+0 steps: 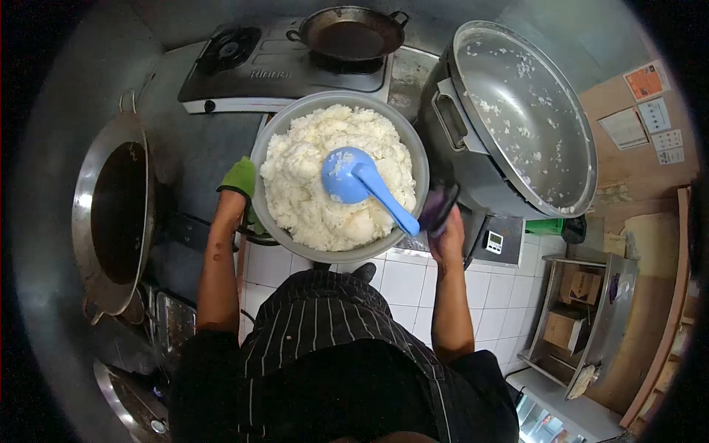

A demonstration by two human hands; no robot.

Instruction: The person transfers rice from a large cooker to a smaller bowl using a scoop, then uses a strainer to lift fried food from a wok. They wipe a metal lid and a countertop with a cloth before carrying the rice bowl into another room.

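In the head view, a wide metal pot (260,151) heaped with white rice (295,203) is in front of my body. A blue rice scoop (354,177) lies on the rice, its handle reaching over the lower right rim. My left hand (233,204) is at the pot's left side, its fingers hidden by a green pot holder (240,178) pressed to the wall. On the right, my right hand (447,240) holds a purple pot holder (437,209) beside the pot. Motion blurs it, so I cannot make out contact with the pot.
A large grey pot (473,140) with rice grains stuck inside stands close on the right. Behind is a gas stove (273,74) with a dark wok (351,33). Another big wok (111,214) is at left. A small timer (495,241) lies at right.
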